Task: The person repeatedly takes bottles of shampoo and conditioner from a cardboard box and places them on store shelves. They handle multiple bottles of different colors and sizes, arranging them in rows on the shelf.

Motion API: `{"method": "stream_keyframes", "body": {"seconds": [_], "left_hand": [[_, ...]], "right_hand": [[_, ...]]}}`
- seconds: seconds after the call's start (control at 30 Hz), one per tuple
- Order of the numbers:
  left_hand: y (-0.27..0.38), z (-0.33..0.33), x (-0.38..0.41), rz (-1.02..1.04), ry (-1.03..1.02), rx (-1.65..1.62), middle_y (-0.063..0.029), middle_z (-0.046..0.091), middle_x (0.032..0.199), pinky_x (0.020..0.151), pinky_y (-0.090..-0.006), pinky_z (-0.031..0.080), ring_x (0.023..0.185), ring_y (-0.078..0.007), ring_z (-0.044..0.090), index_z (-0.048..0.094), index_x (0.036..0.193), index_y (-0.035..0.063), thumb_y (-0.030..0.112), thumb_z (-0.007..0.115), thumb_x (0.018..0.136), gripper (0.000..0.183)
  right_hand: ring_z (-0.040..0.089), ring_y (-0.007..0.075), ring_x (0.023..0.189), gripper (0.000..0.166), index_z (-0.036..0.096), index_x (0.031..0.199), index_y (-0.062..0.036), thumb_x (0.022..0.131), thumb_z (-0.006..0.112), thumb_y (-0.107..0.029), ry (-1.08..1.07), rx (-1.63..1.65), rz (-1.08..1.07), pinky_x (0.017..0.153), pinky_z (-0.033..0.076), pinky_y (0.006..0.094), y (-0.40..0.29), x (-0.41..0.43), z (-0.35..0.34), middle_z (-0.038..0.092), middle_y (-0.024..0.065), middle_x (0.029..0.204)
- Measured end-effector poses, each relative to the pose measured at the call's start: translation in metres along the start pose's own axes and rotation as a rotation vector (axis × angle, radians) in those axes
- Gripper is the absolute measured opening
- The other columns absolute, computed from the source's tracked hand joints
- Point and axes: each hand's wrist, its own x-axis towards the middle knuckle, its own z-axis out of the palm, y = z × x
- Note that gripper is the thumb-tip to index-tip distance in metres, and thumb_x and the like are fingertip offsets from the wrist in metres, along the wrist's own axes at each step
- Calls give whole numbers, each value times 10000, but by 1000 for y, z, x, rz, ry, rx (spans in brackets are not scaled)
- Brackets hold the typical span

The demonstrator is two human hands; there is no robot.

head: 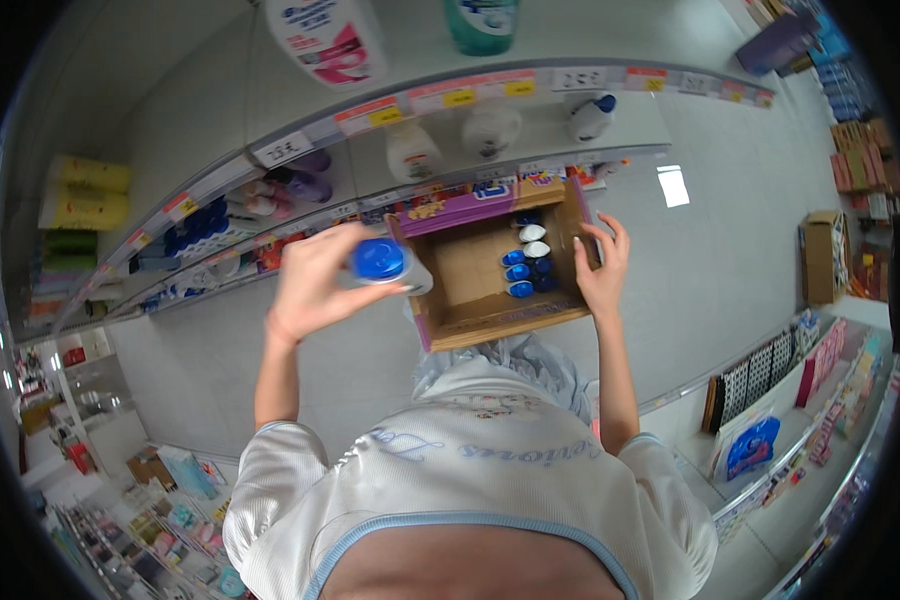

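A bottle with a blue cap and a pale body is gripped in my left hand, just left of an open cardboard box. My right hand rests at the box's right wall, its fingers apart around the edge. The box has purple printed sides. Several bottles stand grouped in its right part, some with blue caps and others with white caps. Bare cardboard shows in the left part of the box.
Before me runs a store shelf with price labels along its edge. A white bottle and a blue-capped white bottle stand on it. On the upper shelf are a pink-and-white bottle and a green bottle. Another stocked shelf lies at right.
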Motion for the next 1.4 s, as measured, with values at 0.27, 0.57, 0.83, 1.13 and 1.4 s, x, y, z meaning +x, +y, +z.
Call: {"method": "stream_keyframes", "body": {"seconds": [0.27, 0.57, 0.83, 1.13, 1.4], "left_hand": [[-67, 226, 45, 132, -366, 297, -161, 623, 777, 556, -436, 477, 695, -340, 631, 465, 929, 31, 272, 706, 721, 399], [-162, 386, 73, -117, -605, 382, -234, 641, 919, 738, -449, 524, 849, -387, 636, 427, 1215, -18, 136, 701, 682, 618], [-182, 437, 74, -276, -480, 205, -248, 629, 976, 820, -466, 502, 935, -417, 602, 481, 1206, 34, 179, 744, 715, 576], [-187, 455, 88, -313, -647, 158, -267, 621, 1022, 860, -464, 489, 990, -418, 590, 549, 1139, 48, 143, 725, 738, 448], [-177, 440, 90, -297, -745, 112, -250, 607, 1106, 931, -428, 470, 1066, -390, 573, 498, 1271, 89, 70, 686, 701, 600]], "right_hand": [[503, 344, 1188, 631, 374, 1401, -83, 810, 577, 7, -175, 145, 111, 971, 416, 374, 28, -17, 3, 514, 179, 1289], [535, 339, 1146, 709, 357, 1419, -177, 777, 627, -43, -251, 88, 278, 908, 466, 382, 32, -21, -3, 524, 130, 1297], [589, 330, 951, 752, 341, 1428, -196, 754, 644, -53, -223, -2, 255, 760, 496, 388, 34, -22, -3, 584, 98, 1104], [590, 323, 843, 764, 336, 1433, -208, 741, 624, -60, -207, -38, 246, 709, 498, 399, 30, -16, -3, 554, 103, 949], [582, 302, 885, 803, 294, 1450, -204, 727, 599, -32, -240, -63, 246, 711, 510, 397, 33, -17, -1, 541, 106, 984]]}}
